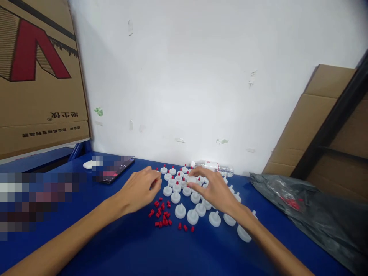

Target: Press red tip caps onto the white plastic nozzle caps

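Observation:
My right hand (212, 188) reaches in from the right, its thumb and forefinger around a white round spout cap (192, 179) above the group. My left hand (143, 188) is at the left edge of the group with fingers bent into a pinch; whatever its fingertips hold is hidden. White spout caps stand between and around my hands. Those at the back, such as one white cap (163, 170), carry small red tips; the nearer ones, such as another white cap (180, 211), have bare spouts. Loose red tips (163, 221) lie below my left hand.
On the blue table (138, 249), a phone (117, 170) and a white rounded object (88, 165) lie left. A clear plastic bottle (214, 166) lies along the wall. At right is a dark plastic bag (319, 214); a cardboard box (43, 84) stands at left.

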{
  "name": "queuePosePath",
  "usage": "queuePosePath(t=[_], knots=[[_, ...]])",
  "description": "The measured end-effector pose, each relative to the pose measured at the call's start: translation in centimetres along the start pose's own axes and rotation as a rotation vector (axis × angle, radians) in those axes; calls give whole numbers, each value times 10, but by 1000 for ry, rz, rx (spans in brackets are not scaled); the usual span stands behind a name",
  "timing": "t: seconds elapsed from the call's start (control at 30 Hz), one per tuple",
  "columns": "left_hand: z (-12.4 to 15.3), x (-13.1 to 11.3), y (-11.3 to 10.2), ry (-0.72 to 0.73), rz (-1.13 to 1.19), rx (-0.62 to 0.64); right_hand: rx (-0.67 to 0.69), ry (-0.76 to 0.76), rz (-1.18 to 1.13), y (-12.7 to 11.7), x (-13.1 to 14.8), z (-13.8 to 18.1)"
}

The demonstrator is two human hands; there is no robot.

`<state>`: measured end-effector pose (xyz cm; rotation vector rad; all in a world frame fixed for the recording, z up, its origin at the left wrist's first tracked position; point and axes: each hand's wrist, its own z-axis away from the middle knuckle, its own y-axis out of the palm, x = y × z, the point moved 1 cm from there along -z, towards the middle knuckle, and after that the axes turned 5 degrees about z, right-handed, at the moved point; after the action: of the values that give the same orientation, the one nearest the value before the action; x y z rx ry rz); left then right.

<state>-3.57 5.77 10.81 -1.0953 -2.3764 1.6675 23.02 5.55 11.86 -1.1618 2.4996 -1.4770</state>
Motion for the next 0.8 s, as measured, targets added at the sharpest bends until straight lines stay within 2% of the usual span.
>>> queuePosePath(t=[0.1, 0.2, 0.37, 0.57, 0.63, 0.73, 0.8], knots=[[4, 0, 11, 36, -169, 118, 93, -29, -42, 15, 9, 6], [7, 1, 19, 40, -219, 166, 127, -55, -17, 24, 10, 9], [9, 5, 21, 33, -206, 178, 144, -86, 28, 17, 1, 9], [4, 4, 18, 13, -184, 120, 219, -222, 250, 17, -6, 12], [3, 2, 14, 14, -156, 74, 172, -240, 253, 16, -6, 11], [4, -6, 10, 59, -44, -36, -23, -245, 206, 10, -2, 8], [7, -12, 10, 105, 40, -74, -52, -297, 169, 8, 6, 9]])
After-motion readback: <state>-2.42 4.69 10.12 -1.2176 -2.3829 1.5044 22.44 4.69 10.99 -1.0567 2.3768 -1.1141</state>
